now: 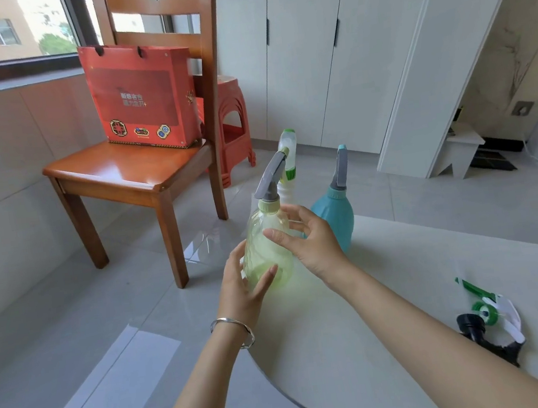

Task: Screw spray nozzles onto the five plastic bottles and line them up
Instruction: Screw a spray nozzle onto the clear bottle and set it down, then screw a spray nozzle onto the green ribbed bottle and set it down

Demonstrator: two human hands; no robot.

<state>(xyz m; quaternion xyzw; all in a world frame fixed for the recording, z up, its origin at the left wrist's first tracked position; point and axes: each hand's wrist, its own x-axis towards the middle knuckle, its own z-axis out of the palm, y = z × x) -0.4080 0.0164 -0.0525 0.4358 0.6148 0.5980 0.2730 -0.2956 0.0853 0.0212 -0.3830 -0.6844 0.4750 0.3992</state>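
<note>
A clear yellow-green bottle (pixel 266 248) with a grey spray nozzle (pixel 271 178) stands at the far left edge of the pale round table (pixel 394 307). My left hand (pixel 241 286) cups its lower left side. My right hand (pixel 306 236) touches its right side with fingers spread. Behind it stand a white bottle with a green-tipped nozzle (pixel 286 153) and a teal bottle (pixel 334 215) with a grey nozzle. Two loose nozzles lie at the table's right: a white and green one (pixel 489 306) and a black one (pixel 480 335).
A wooden chair (pixel 132 167) with a red paper bag (pixel 140 94) on its seat stands left of the table. A red plastic stool (pixel 234 129) is behind it. White cabinets (pixel 310 61) line the back wall. Grey tiled floor surrounds the table.
</note>
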